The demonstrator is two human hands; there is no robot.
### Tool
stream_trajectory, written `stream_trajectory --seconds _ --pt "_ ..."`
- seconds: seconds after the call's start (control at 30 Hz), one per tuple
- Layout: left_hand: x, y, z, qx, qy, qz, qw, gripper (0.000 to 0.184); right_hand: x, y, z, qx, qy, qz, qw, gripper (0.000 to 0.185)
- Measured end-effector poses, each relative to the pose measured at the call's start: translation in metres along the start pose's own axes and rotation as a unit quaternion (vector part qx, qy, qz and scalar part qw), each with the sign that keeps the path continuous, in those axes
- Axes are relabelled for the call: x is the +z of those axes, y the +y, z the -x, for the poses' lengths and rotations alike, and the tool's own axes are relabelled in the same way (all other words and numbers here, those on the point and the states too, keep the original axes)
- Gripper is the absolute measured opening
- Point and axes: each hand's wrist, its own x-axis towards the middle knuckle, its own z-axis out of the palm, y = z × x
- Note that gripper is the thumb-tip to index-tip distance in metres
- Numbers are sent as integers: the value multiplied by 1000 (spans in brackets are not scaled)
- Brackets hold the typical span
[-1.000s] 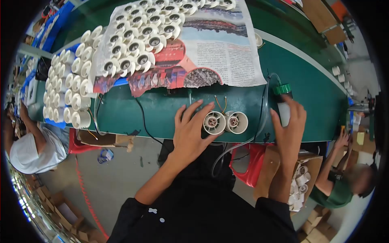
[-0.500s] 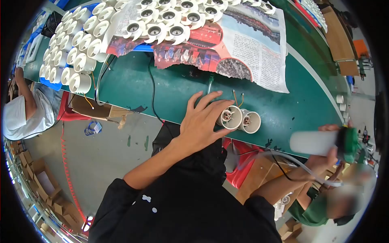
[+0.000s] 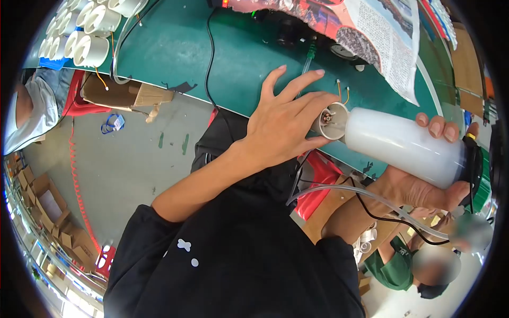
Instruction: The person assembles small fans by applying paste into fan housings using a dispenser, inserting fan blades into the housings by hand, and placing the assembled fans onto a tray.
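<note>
The left hand's thumb and forefinger are closed around a white cylindrical housing, the other fingers splayed over the green bench, a grip that seems meant to steady the housing without covering its open mouth. It sits at the bench's near edge, metal core showing inside, two wire leads pointing to the far side, away from the fingers. The right hand is clamped on a translucent white bottle, fingers over the far side and thumb near its black collar; it lies tilted on its side, base right by the housing's rim, and hides whatever is behind it. A clear tube loops across the right forearm, with a thin black cord near it, and both could snag. Beyond, a torn newspaper overhangs dark equipment and a green fitting, limiting room at the far side. To the left, a black cable crosses the bench, with rows of white housings farther left. A co-worker in green is at the near right, beyond a red stool.
</note>
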Motion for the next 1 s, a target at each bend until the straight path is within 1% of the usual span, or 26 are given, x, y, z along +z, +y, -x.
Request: stream_trajectory --seconds 0.07,0.13,0.47,0.53,0.63,0.83,1.0 --pt "2 -1 1 -1 3 1 1000 63 -2 0 1 6 4 21 1000 88" --pt "2 -2 1 -2 6 0 1000 62 -10 1 2 -8 51 25 998 86" --pt "3 -2 1 3 9 5 1000 63 -7 2 0 0 16 27 1000 81" --pt "3 -2 1 3 8 3 1000 63 -6 2 2 -12 74 47 996 75" --pt "4 -1 1 3 9 2 1000 62 -11 -1 2 -3 58 27 998 78" --pt "4 -1 1 3 12 5 1000 61 -8 2 4 -22 87 60 994 80" --pt "5 -1 1 2 12 5 1000 61 -8 0 2 -12 75 43 996 81"
